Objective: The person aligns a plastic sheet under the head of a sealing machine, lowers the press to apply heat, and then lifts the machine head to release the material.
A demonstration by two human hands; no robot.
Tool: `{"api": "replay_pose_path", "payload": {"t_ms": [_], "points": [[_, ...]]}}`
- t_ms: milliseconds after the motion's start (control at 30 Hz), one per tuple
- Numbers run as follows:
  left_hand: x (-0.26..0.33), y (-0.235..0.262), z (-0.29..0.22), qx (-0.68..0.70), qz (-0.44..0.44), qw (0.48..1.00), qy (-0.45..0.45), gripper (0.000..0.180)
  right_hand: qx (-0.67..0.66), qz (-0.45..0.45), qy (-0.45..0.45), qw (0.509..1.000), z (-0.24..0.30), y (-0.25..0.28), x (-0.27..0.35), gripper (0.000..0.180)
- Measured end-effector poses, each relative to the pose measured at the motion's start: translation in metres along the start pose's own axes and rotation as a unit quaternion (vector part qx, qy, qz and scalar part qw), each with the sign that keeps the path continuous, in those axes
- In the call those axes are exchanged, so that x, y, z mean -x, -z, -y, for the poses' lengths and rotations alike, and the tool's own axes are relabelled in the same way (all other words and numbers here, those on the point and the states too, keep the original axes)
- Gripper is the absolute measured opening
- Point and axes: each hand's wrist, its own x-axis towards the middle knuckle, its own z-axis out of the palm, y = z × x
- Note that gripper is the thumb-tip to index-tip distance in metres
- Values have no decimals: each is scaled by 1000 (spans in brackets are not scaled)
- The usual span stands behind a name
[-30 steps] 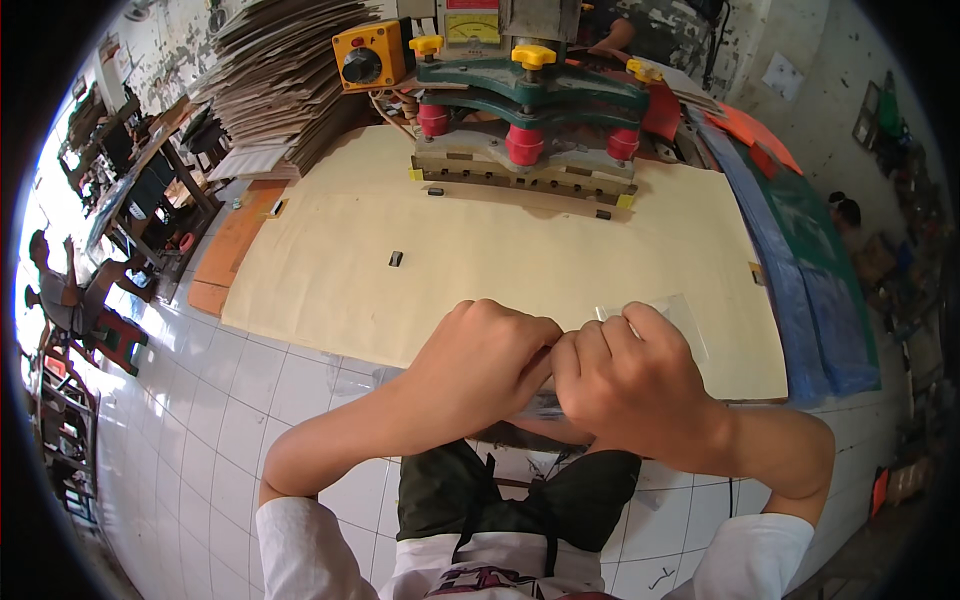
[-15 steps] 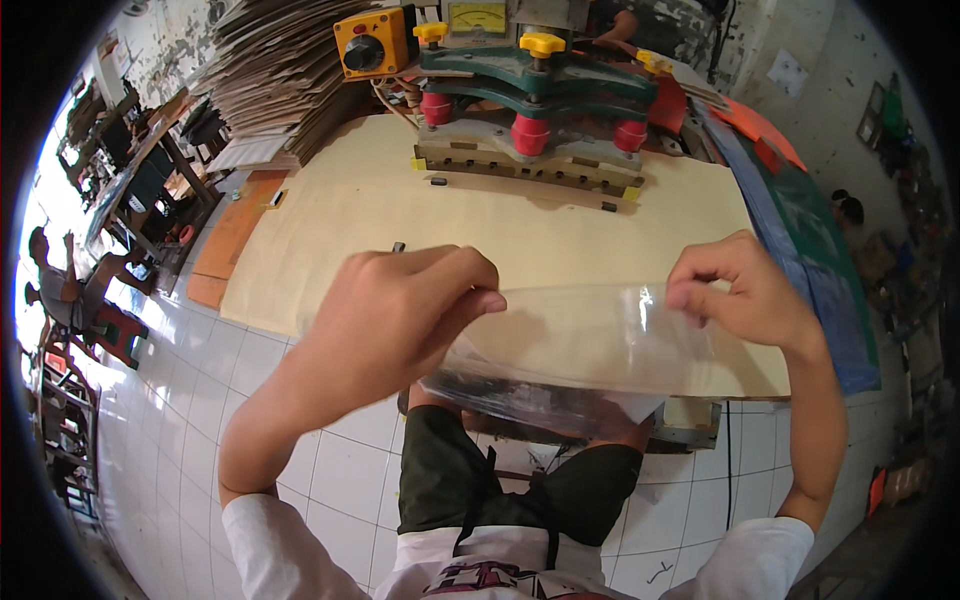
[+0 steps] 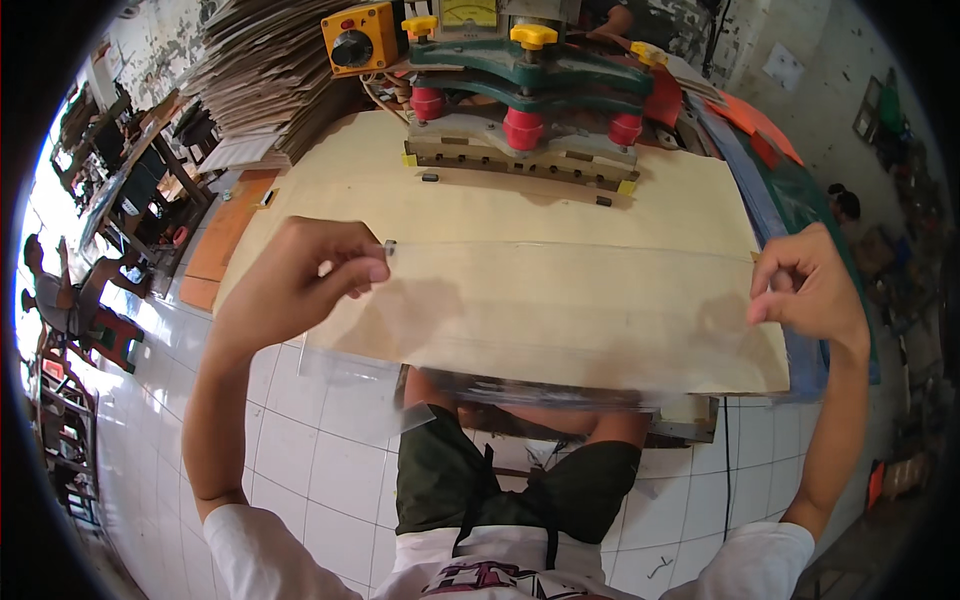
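Note:
A clear plastic sheet (image 3: 570,310) stretches between my two hands above the pale yellow board on the table. My left hand (image 3: 315,270) pinches its left end between thumb and forefinger. At the other end, my right hand (image 3: 812,285) pinches the sheet with curled fingers. The far edge runs nearly straight from hand to hand. Toward my lap the sheet hangs past the board's front edge, with a loose flap (image 3: 365,395) at the left. A small dark block (image 3: 390,247) lies on the board beside my left fingertips.
Beyond the sheet stands a press with green bars (image 3: 530,75), red knobs and a metal die bar (image 3: 520,170). Two small black blocks (image 3: 430,178) lie before it. A yellow control box (image 3: 360,40) and stacked cardboard (image 3: 255,80) are at the back left. People sit farther off.
My hands have moved apart, left hand leftward and right hand rightward. The plastic sheet, bunched and curved before, is now spread wider and flatter over the board.

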Motion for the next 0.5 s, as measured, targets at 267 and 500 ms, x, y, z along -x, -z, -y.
{"api": "replay_pose_path", "payload": {"t_ms": [267,500], "points": [[7,40,2,-229,-156,955,-109,32,-49,-34,-97,994,-41,18,19,31],[35,73,16,-132,-46,990,-29,43,-28,-63,-113,991,-91,44,63,53]]}}
